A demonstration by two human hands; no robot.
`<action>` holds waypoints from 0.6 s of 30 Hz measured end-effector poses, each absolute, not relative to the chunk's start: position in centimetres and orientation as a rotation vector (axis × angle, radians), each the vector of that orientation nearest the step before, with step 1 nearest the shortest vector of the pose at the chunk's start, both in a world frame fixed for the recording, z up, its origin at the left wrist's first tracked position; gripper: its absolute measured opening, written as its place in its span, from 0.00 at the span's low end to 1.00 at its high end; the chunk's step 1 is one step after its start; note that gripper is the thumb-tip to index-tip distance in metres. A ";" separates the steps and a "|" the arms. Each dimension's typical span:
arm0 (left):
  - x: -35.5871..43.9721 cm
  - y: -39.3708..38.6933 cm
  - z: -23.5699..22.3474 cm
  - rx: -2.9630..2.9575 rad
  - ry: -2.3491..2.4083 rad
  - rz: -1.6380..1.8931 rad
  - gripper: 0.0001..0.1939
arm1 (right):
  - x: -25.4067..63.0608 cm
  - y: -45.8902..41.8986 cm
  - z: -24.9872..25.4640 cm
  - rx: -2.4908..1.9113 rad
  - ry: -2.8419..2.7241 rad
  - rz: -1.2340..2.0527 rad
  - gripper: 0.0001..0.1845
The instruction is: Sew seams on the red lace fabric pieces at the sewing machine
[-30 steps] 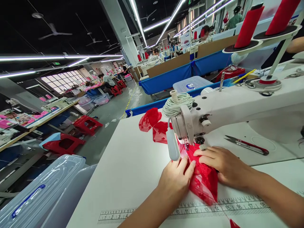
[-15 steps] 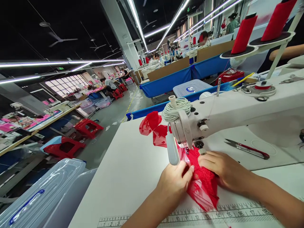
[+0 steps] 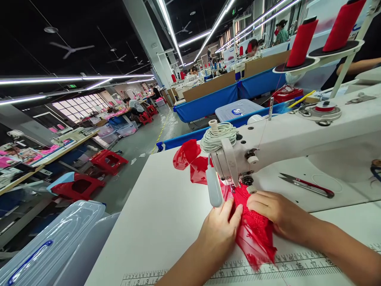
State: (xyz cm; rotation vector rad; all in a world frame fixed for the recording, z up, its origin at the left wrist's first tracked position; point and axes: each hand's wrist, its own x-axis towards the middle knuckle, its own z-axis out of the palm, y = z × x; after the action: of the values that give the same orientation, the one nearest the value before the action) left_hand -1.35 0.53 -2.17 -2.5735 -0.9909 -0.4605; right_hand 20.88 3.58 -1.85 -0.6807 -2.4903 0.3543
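Red lace and mesh fabric (image 3: 257, 228) runs under the needle area of a white sewing machine (image 3: 285, 127). To the left of the needle, my left hand (image 3: 218, 228) is closed on the fabric's left edge, thumb and forefinger slightly apart at the tips. My right hand (image 3: 272, 208) bunches the lace from the right, its fingers curled; the thumb is hidden. Behind the machine head, more sheer red fabric (image 3: 187, 155) lies on the table. A grey lamp (image 3: 213, 186) hangs beside the needle and hides part of the cloth.
Thread snips (image 3: 308, 186) rest on the machine bed at right. A printed ruler (image 3: 229, 272) crosses the table's front edge. Red thread cones (image 3: 303, 41) stand on a rack above. A lidded plastic bin (image 3: 53, 238) stands left of the table. Other people sit at machines farther back.
My left thumb and forefinger have parted slightly. The fabric's lower end has shifted a little toward the front edge. The whole view has moved slightly; my right hand stays on the lace.
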 end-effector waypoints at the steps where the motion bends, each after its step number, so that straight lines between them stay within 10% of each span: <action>1: -1.5 0.5 -2.3 -2.563 -0.983 -0.445 0.19 | 20.9 3.6 -1.9 -0.674 -2.488 0.336 0.15; 10: -1.5 0.3 -2.3 -2.497 -0.976 -0.408 0.18 | 22.0 3.6 -3.3 -0.927 -2.285 -0.108 0.23; 18: -1.4 0.4 -2.4 -2.490 -0.964 -0.416 0.16 | 21.9 3.5 -3.0 -0.919 -2.162 0.205 0.14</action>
State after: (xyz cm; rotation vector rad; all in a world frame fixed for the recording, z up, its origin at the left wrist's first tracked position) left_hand -1.43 0.37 -2.41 -2.4895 -0.9642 -0.4159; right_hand 21.93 3.51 -3.04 -0.9192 -2.1619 0.2053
